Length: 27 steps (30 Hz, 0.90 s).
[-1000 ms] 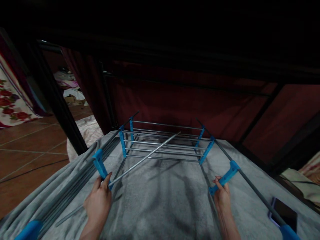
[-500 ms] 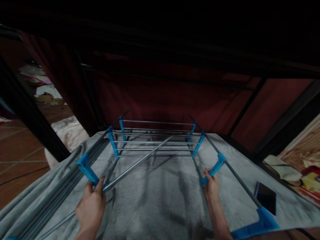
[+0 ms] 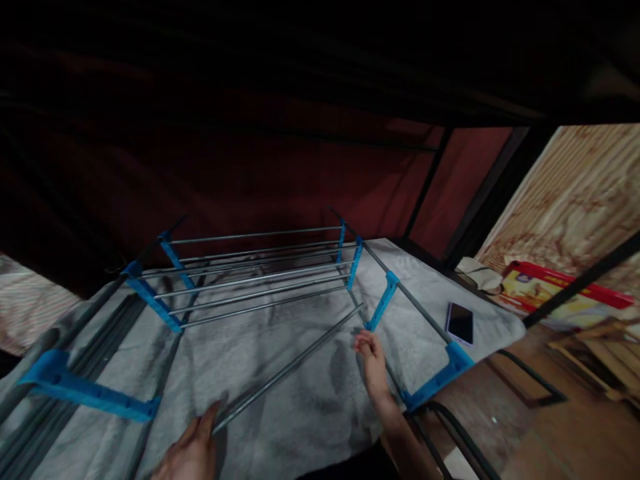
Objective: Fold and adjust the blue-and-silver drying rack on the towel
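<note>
A loose metal rod [image 3: 290, 367] slants up and right across the grey cloth, its near end pinched in my left hand [image 3: 193, 447]. The far end of the rod hangs near a blue bracket [image 3: 383, 303] on the right rail. Just below that bracket is my right hand [image 3: 370, 350], its fingers loosely curled; whether they hold anything is too small to tell. Beyond the rod stands the rack part with several crossbars [image 3: 265, 290] fixed between blue brackets. Another blue bracket [image 3: 93, 395] on the left rail has no rod in it.
Several loose tubes [image 3: 75, 373] lie along the left side of the grey cloth [image 3: 295, 427]. A phone [image 3: 460, 323] rests on the right side. A red and yellow box [image 3: 545, 287] is farther right. Dark frame posts and a red curtain [image 3: 280, 180] stand behind.
The view has turned to the right. The rod in my left hand has come away from over the crossbars, and its far end is now nearer my right hand and the right bracket.
</note>
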Available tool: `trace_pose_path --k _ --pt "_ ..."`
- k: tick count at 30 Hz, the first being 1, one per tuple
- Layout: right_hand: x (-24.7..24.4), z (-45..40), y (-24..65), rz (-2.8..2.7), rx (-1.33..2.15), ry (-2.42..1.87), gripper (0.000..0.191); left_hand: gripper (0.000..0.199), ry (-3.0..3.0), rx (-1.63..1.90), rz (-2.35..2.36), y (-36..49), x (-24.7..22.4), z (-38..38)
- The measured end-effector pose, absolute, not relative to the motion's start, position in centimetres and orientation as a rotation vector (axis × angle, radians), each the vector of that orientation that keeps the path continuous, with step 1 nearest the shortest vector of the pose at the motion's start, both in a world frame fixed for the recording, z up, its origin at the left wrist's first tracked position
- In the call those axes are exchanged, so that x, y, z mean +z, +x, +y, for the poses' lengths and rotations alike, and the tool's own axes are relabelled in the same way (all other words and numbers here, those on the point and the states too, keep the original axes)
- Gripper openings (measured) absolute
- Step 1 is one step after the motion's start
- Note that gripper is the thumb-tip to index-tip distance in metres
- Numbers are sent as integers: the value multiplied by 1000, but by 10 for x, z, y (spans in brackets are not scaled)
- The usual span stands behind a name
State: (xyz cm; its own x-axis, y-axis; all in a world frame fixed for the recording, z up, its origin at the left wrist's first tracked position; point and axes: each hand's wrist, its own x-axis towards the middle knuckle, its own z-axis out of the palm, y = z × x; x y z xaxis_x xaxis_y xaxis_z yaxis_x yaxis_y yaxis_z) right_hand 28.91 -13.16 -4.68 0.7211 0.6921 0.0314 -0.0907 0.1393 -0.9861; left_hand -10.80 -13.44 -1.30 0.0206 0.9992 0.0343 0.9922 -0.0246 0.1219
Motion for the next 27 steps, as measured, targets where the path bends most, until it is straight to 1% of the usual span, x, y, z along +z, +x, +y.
trace_pose_path --k 4,6,8,10,12,16,19,27 --pt "-30 -132 277 -514 992 -1037 29 54 2317 179 2103 -84 -5 -130" --pt "-24 -131 276 -500 1090 -943 28 54 2342 175 2085 -79 -3 -128" --pt "-23 -129 276 -486 1146 -895 31 54 2339 141 2070 -80 -6 -125" --pt "-25 -127 276 -469 1174 -875 34 52 2325 114 2056 -82 -11 -120" --pt "-29 -124 275 -464 1189 -874 31 50 2329 125 2034 -86 -20 -114" --pt "-33 -118 274 -463 1188 -903 31 51 2443 307 1967 -92 -34 -104" --pt "-31 -113 275 -453 1188 -896 33 50 2516 407 1878 -92 -37 -99" --pt "-30 -107 276 -438 1209 -879 32 42 2712 485 1621 -100 -44 -89"
